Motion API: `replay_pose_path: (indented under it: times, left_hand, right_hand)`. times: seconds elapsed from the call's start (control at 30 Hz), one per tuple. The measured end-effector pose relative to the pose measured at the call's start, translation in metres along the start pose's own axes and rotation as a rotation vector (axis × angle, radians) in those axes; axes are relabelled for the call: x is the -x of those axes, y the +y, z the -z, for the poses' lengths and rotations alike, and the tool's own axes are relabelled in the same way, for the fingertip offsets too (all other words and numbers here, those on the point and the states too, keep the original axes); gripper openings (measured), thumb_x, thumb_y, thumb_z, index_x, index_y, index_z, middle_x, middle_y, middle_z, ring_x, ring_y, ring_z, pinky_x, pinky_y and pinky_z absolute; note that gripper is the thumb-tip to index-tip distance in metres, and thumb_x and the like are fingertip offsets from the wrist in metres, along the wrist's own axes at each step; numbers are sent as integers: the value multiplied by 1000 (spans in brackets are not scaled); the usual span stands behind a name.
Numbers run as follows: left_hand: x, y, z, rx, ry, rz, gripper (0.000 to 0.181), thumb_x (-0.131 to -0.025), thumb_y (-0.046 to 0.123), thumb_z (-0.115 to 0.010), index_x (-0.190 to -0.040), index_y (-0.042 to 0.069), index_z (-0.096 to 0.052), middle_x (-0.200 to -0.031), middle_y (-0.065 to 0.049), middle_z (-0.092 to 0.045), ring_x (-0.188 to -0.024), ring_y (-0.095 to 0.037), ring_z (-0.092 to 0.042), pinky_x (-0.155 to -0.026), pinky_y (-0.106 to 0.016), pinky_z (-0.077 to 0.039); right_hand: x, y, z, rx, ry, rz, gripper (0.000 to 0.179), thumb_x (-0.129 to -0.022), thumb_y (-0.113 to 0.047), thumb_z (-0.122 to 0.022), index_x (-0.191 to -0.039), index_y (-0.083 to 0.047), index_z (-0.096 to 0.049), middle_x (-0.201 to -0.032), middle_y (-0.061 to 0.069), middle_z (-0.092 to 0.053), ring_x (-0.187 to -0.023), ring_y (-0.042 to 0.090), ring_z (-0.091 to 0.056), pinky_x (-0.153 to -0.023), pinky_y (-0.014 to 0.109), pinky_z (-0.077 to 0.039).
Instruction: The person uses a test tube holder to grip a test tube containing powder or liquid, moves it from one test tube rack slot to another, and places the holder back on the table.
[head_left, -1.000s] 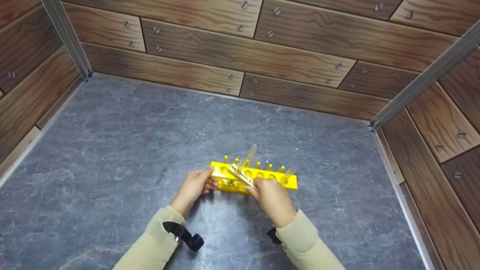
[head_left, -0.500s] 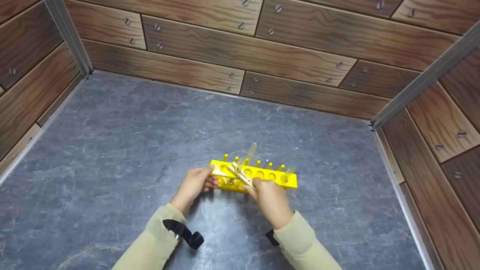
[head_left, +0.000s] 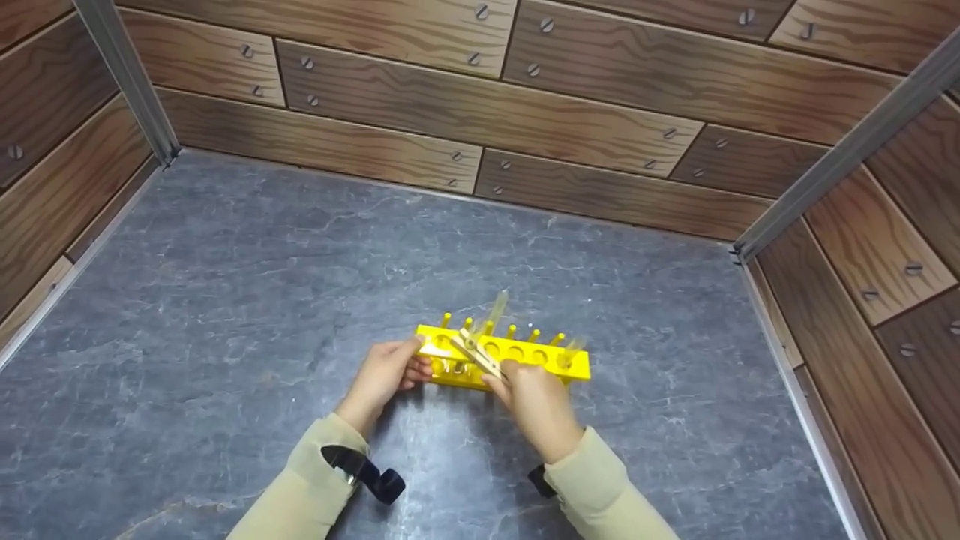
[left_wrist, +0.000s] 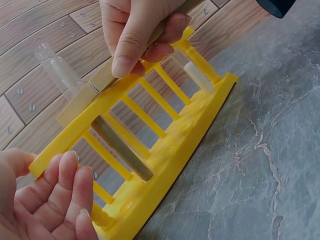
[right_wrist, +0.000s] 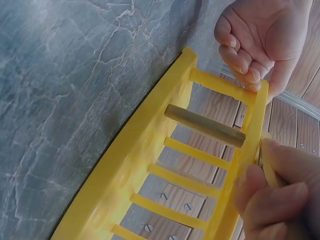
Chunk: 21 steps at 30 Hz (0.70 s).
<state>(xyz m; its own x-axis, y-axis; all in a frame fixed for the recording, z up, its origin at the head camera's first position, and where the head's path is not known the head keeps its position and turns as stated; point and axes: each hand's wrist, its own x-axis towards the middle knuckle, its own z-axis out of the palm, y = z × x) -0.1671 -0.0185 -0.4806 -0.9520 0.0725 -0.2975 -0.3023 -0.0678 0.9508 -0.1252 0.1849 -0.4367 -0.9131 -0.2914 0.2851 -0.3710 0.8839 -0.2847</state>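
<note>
In the head view a yellow test tube rack (head_left: 540,352) stands on the grey surface. My left hand (head_left: 382,373) pinches the left end of its top plate, thumb above and fingers below. My right hand (head_left: 540,401) grips a wooden test tube clamp (head_left: 480,356), which slants across the top plate. In the left wrist view the clamp's jaws lie near a test tube with brownish contents (left_wrist: 122,147) in the rack; whether they enclose its top is hidden. A clear test tube (head_left: 496,309) rises behind the plate. Another clear tube (head_left: 572,352) stands at the right end.
Several yellow pegs (head_left: 535,335) rise along the rack's back edge. Wood-patterned walls (head_left: 390,112) with metal corner posts (head_left: 139,82) enclose the grey marbled surface (head_left: 300,262) at the back and both sides.
The head view shifts slightly. Both hands, the clamp and the rack keep almost the same positions relative to one another.
</note>
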Motion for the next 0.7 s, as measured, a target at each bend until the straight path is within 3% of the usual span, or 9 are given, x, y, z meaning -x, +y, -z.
replay_pose_path:
  times: [0.7]
  left_hand:
    - [-3,-3,1,3,-9,12,39,-93,28,-52,-85,-8,-65,-66,-4,-65,-59,-13,-62,-54,-24,-47]
  right_hand:
    - [-4,-2,7,-5,-43,-13,27,-88,-27,-64,-69,-11,-55,-54,-6,-43,-44,6,-36,-40,20,-34]
